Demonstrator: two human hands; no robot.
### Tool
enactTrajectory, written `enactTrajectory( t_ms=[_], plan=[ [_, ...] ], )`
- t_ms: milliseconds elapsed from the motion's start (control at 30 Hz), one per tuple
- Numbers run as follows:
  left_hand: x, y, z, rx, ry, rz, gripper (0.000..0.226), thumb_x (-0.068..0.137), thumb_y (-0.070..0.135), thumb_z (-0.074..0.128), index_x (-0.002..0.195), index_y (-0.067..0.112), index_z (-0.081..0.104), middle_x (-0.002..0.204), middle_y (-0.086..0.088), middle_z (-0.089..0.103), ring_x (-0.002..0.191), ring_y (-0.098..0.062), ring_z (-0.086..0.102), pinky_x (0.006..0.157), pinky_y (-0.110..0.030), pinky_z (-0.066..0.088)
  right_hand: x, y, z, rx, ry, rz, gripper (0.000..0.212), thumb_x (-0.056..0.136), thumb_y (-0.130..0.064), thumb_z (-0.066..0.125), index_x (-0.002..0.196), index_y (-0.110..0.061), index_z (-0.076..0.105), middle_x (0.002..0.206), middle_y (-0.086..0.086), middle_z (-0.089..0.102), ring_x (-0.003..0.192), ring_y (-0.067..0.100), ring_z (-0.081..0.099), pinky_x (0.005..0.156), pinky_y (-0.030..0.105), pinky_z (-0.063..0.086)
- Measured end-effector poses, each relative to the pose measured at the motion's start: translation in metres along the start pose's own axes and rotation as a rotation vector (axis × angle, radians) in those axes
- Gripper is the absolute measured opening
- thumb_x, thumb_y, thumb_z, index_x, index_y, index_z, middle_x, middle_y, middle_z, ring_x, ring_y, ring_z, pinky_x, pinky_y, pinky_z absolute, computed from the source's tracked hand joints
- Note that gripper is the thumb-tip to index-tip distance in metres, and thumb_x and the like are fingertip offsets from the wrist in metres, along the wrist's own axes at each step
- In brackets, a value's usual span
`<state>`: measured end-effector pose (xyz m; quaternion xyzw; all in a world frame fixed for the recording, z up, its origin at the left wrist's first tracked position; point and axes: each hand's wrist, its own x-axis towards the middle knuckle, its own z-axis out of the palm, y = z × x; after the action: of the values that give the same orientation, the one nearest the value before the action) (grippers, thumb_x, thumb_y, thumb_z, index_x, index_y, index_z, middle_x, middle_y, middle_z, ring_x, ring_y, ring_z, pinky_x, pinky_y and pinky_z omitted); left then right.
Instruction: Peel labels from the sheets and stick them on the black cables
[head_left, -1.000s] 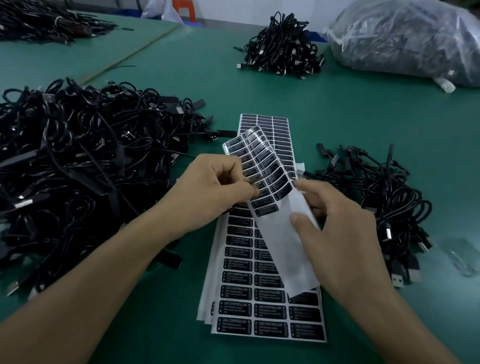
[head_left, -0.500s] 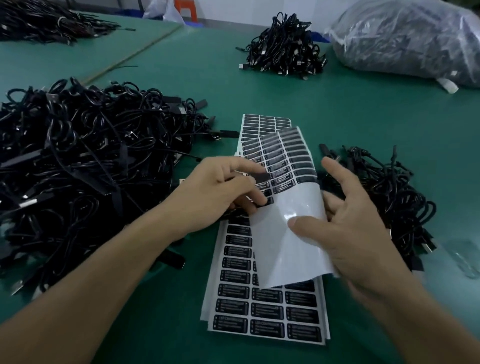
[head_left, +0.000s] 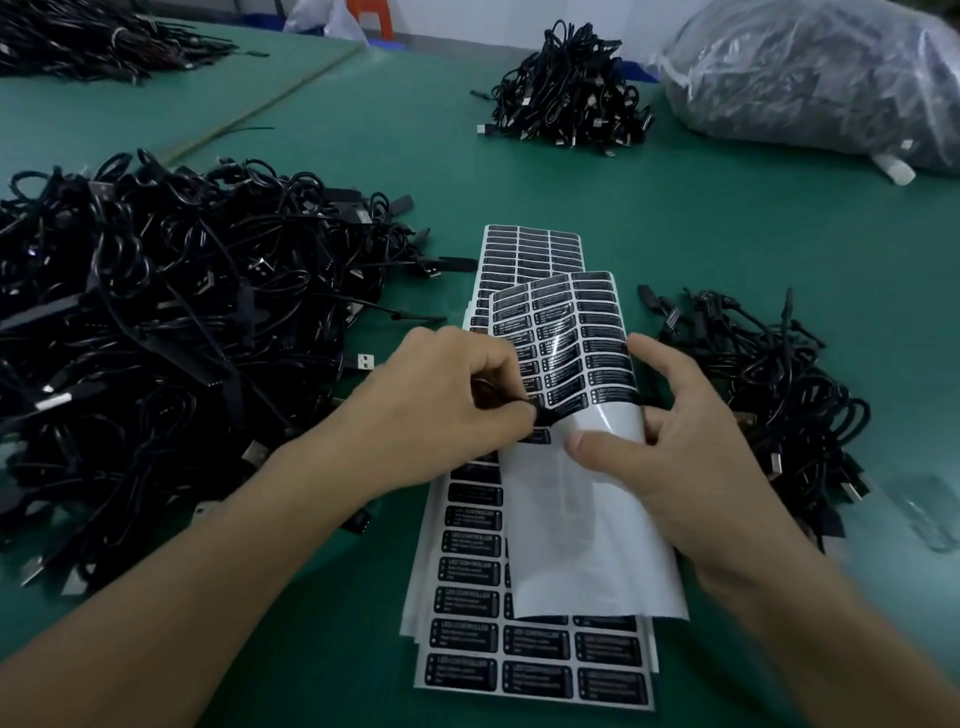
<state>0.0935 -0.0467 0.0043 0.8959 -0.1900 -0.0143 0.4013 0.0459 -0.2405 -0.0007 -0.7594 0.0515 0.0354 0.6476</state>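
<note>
Left hand (head_left: 441, 410) pinches label (head_left: 543, 413) at left edge of sheet (head_left: 582, 509). Right hand (head_left: 675, 457) grips sheet, thumb on bare backing. Sheet's long axis runs away from person, over sheet stack (head_left: 467, 639) on worktop (head_left: 727, 234). Big cable pile (head_left: 156, 338) lies left, nearer the pinching hand; small cable pile (head_left: 769, 395) lies right.

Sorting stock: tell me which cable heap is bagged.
The far-right heap, wrapped in clear plastic; the others lie loose on the table.

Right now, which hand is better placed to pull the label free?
Left. The left hand pinches a black label at the edge of the label sheet, which the right hand grips.
</note>
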Motion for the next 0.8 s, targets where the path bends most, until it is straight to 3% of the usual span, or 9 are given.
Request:
enactTrajectory(
  t_ms=[167,267,333,400,467,533,600,667,800],
  plan=[
    [-0.002,0.002,0.003,0.198,0.065,0.01,0.02,0.091,0.05,0.058,0.08,0.035,0.067,0.067,0.017,0.065,0.063,-0.004,0.06,0.062,-0.03,0.049,-0.001,-0.001,0.001,-0.045,0.047,-0.028,0.082,0.085,-0.008,0.069,0.129,-0.065,0.032,0.09,0.005,0.075,0.08,0.043,0.067,0.071,0.06,0.057],
    [0.0,0.003,0.002,0.113,0.145,-0.015,0.02,0.099,0.042,0.05,0.086,0.033,0.061,0.068,0.015,0.068,0.058,-0.003,0.061,0.06,-0.033,0.051,-0.001,-0.002,0.002,-0.054,0.061,-0.077,0.083,0.088,-0.007,0.063,0.127,-0.073,0.03,0.123,-0.001,0.069,0.075,0.034,0.068,0.07,0.053,0.06],
    [0.001,0.003,0.002,0.037,0.171,-0.011,0.019,0.102,0.034,0.047,0.086,0.031,0.056,0.07,0.018,0.07,0.052,-0.003,0.056,0.058,-0.036,0.049,-0.001,0.0,0.001,-0.039,0.054,-0.089,0.081,0.091,-0.006,0.058,0.134,-0.07,0.034,0.136,-0.014,0.06,0.087,0.038,0.069,0.078,0.051,0.061],
    [-0.001,0.007,0.003,-0.032,0.162,0.005,0.021,0.103,0.031,0.043,0.084,0.028,0.052,0.072,0.016,0.071,0.053,-0.006,0.055,0.06,-0.042,0.051,0.0,0.002,0.001,-0.02,0.047,-0.099,0.079,0.093,-0.005,0.055,0.138,-0.066,0.035,0.118,-0.029,0.064,0.102,0.044,0.06,0.083,0.051,0.057],
    [-0.004,0.012,0.005,-0.074,0.141,0.012,0.023,0.098,0.035,0.037,0.08,0.027,0.049,0.072,0.011,0.07,0.053,-0.012,0.054,0.06,-0.045,0.051,0.0,0.004,0.0,-0.004,0.067,-0.134,0.076,0.094,-0.003,0.056,0.139,-0.061,0.039,0.098,-0.035,0.067,0.109,0.035,0.049,0.08,0.033,0.056],
    [-0.005,0.015,0.007,-0.064,0.119,0.012,0.025,0.092,0.039,0.034,0.08,0.022,0.048,0.068,0.002,0.066,0.054,-0.021,0.051,0.056,-0.047,0.046,0.0,0.003,0.001,0.009,0.099,-0.157,0.073,0.094,-0.001,0.056,0.14,-0.056,0.043,0.108,-0.03,0.055,0.115,0.027,0.037,0.083,0.026,0.048],
    [-0.006,0.016,0.008,-0.043,0.091,0.012,0.028,0.092,0.042,0.036,0.082,0.018,0.046,0.067,-0.003,0.061,0.053,-0.023,0.046,0.053,-0.045,0.042,-0.001,0.002,0.002,0.009,0.115,-0.144,0.066,0.094,0.0,0.056,0.133,-0.053,0.053,0.107,-0.022,0.053,0.112,0.03,0.038,0.085,0.032,0.043],
    [-0.007,0.016,0.008,0.005,0.066,0.041,0.027,0.094,0.048,0.048,0.082,0.024,0.042,0.071,0.004,0.062,0.055,-0.013,0.051,0.054,-0.04,0.045,-0.001,0.001,0.004,0.018,0.117,-0.119,0.051,0.092,-0.002,0.06,0.111,-0.049,0.069,0.098,0.0,0.072,0.091,0.042,0.059,0.076,0.042,0.059],
    [-0.008,0.015,0.01,0.023,0.05,0.062,0.035,0.082,0.046,0.075,0.091,0.027,0.047,0.084,0.017,0.068,0.074,-0.004,0.065,0.065,-0.038,0.057,-0.002,0.004,0.006,0.023,0.138,-0.107,0.025,0.084,-0.008,0.071,0.078,-0.032,0.076,0.086,0.008,0.072,0.083,0.039,0.067,0.075,0.055,0.058]
  ],
)
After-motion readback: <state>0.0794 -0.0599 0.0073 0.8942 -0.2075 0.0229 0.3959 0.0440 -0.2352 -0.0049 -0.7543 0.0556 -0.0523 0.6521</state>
